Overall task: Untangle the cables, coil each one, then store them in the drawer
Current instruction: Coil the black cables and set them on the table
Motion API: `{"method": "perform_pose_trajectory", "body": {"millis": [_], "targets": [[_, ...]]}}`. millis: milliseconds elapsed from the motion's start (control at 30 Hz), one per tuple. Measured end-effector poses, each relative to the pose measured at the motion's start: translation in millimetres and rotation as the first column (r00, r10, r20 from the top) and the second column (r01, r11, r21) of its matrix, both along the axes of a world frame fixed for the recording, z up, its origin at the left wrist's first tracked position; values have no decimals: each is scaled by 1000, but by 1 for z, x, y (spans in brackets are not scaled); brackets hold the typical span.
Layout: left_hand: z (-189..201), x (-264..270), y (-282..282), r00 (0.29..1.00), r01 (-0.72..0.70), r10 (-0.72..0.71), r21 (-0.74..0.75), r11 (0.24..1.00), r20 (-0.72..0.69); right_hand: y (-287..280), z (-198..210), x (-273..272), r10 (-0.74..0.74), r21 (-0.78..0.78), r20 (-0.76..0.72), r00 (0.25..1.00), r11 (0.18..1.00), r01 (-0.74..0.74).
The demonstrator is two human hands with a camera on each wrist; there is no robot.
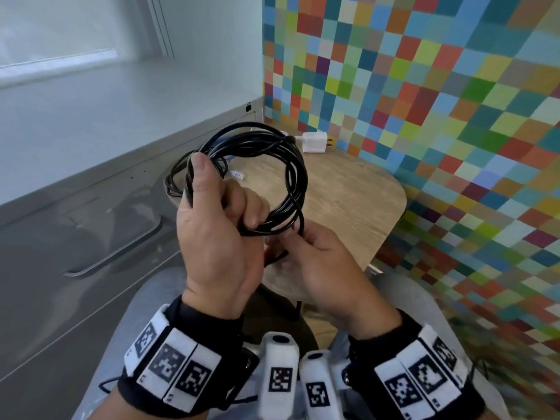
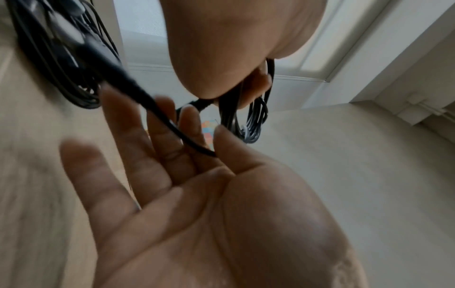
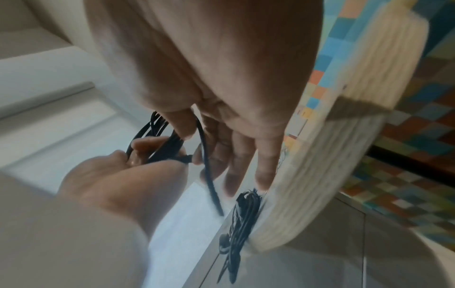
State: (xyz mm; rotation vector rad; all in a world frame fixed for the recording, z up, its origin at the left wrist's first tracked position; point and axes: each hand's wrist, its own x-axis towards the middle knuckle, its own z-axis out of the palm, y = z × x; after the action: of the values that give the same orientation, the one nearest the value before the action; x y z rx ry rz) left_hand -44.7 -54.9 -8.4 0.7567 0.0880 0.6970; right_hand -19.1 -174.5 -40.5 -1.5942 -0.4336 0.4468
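Fingers [image 1: 254,210] of left hand [image 1: 218,237] curled through black cable coil [image 1: 291,177], right hand [image 1: 321,268] pinching its loose end

Head view: taken from above and behind the hands, facing forward and down, at close range, over a round pale wooden table [image 1: 357,189], a grey metal drawer front with a bar handle [image 1: 91,237] at left and a multicoloured checkered wall [image 1: 424,101] at right. Left wrist view: looked along the palm of one hand [image 2: 197,204] from very near, angled upward toward white walls. Right wrist view: looked along the other hand [image 3: 221,78], very near, toward the table edge. All three views shared the coiled black cable [image 1: 260,183] and both hands.
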Motion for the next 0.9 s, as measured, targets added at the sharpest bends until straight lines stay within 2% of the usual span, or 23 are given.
{"method": "perform_pose_trajectory", "body": {"millis": [133, 200, 300, 400, 467, 600, 733, 900], "targets": [[-1, 0, 0, 999, 42, -42, -85, 995, 9, -4, 2, 6, -71, 1, 2, 997, 997, 71], [-4, 2, -4, 999, 33, -35, -58, 998, -31, -5, 1, 8, -58, 123, -100, 993, 990, 70], [-11, 5, -9, 990, 4, 6, 70, 998, -139, -8, 0, 10, 22, 377, -232, 973, 924, 69], [-19, 5, -12, 956, -37, 110, 263, 964, -271, -13, 2, 13, 115, 516, -305, 945, 854, 63], [-22, 4, -12, 944, -44, 156, 359, 932, -290, -14, 4, 12, 116, 531, -313, 943, 845, 72], [-22, 3, -11, 959, 82, 46, 429, 900, -280, -15, 6, 19, -82, 483, -304, 949, 846, 228], [-26, 4, -9, 940, 218, -97, 360, 907, -326, -21, 10, 25, -147, 498, -299, 943, 819, 285], [-27, 5, -10, 923, 267, -180, 231, 936, -340, -22, -1, 27, -191, 518, -391, 900, 763, 387]]}}
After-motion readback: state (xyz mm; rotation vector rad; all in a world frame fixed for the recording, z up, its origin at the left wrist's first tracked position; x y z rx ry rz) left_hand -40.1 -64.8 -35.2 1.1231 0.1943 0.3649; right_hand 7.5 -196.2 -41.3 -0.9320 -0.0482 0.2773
